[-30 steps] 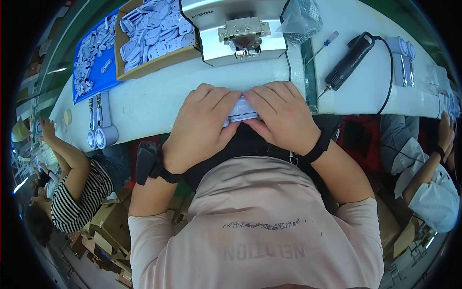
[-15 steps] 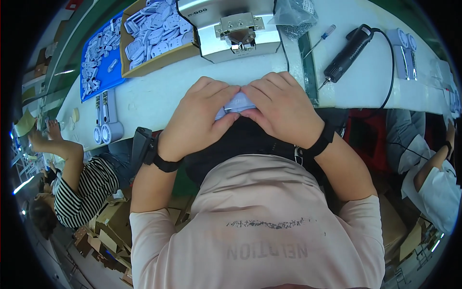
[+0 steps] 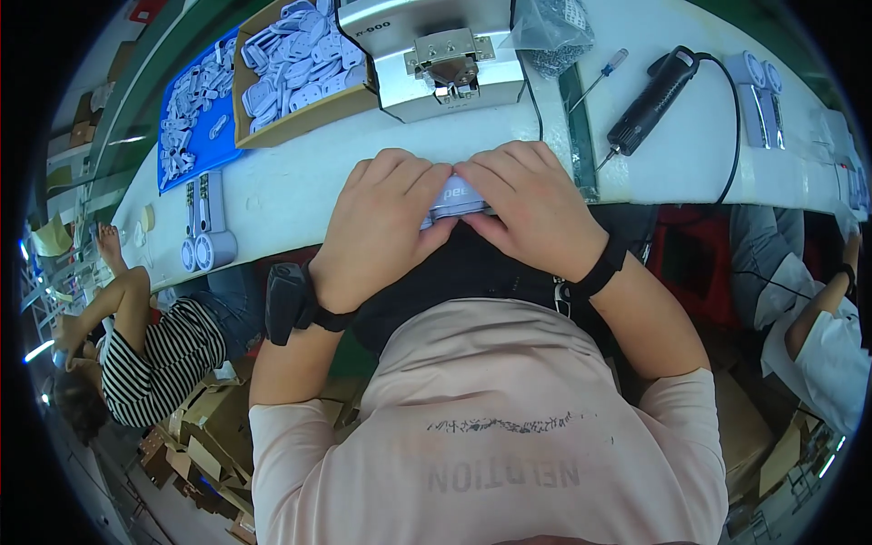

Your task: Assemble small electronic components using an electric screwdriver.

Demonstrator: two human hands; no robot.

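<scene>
White bench [image 3: 300, 195]: cardboard box [image 3: 272, 127] holds pale, seemingly plastic parts [image 3: 300, 64].

An open brown cardboard box [image 3: 304, 68] stood at the far left of the bench, filled with pale plastic parts. A clear plastic bag [image 3: 552, 32] of small dark pieces lay right of the grey machine [image 3: 436, 54], whose front carried a small printed label [image 3: 372, 28].
</scene>
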